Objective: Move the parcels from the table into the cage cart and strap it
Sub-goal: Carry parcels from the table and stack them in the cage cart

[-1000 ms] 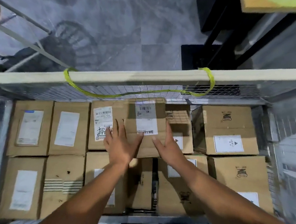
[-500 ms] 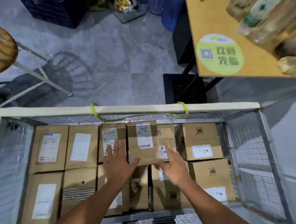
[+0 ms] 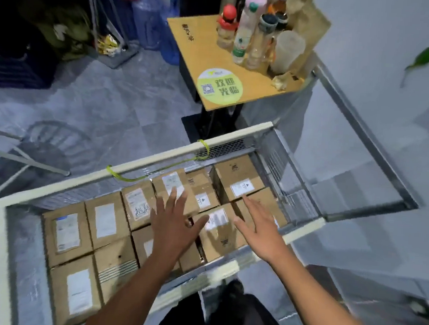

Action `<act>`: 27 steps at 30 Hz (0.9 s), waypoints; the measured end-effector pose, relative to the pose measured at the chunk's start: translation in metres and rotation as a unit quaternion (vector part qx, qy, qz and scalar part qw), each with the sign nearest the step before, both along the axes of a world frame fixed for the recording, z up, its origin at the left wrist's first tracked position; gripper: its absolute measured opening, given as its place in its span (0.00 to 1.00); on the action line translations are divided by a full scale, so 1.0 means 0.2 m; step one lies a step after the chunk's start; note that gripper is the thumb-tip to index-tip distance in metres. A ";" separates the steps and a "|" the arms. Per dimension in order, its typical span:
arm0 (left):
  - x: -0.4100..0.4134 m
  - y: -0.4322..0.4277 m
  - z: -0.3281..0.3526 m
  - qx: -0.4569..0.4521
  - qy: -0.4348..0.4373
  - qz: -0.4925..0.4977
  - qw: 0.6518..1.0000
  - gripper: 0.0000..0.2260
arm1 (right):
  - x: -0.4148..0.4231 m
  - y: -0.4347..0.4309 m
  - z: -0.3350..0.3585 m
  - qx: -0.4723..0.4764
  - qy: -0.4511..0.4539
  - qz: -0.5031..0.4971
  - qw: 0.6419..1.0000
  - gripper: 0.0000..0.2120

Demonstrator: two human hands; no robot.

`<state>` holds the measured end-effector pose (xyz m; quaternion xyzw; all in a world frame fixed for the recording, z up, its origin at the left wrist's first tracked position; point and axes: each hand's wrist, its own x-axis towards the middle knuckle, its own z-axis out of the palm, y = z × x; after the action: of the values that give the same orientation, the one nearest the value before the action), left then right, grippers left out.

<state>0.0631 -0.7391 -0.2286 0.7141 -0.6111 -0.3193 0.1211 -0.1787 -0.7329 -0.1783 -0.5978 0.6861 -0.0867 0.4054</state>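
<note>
The wire cage cart (image 3: 0, 236) with white padded rails stands below me, packed with several brown cardboard parcels. One labelled parcel (image 3: 173, 187) lies on top of the others at the far side. My left hand (image 3: 172, 225) hovers over it with fingers spread and straight, holding nothing. My right hand (image 3: 259, 226) is spread open above the right-hand parcels (image 3: 240, 182), also holding nothing. A yellow-green strap (image 3: 157, 168) hangs slack along the far rail, looped round it at two points.
A wooden table (image 3: 215, 61) with bottles and a green round sticker stands beyond the cart. A hinged cage side panel (image 3: 362, 137) stands open at the right. A stool's legs (image 3: 18, 158) are at the left. Large water jugs (image 3: 152, 23) and clutter sit at the back.
Both hands have lifted off the top parcel and spread apart. My view has pulled back and swung up to the right, bringing the table and its bottles into sight.
</note>
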 end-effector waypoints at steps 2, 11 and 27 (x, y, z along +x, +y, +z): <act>-0.11 0.00 0.11 -0.032 -0.015 -0.049 0.998 0.41 | -0.09 0.07 0.09 -0.019 0.009 -0.031 0.999 0.38; -0.77 0.19 0.46 -0.114 -0.004 -0.251 0.961 0.42 | -0.66 0.56 0.39 -0.145 0.036 -0.213 0.966 0.44; -2.22 1.44 0.78 -0.117 0.072 -0.580 0.803 0.50 | -1.41 2.44 0.57 -0.215 0.065 -0.608 0.761 0.32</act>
<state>-0.3819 -0.4504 -0.0724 0.1823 -0.9334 -0.3066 0.0397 -0.4599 -0.2459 -0.0645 -0.1308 0.8937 -0.4213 0.0826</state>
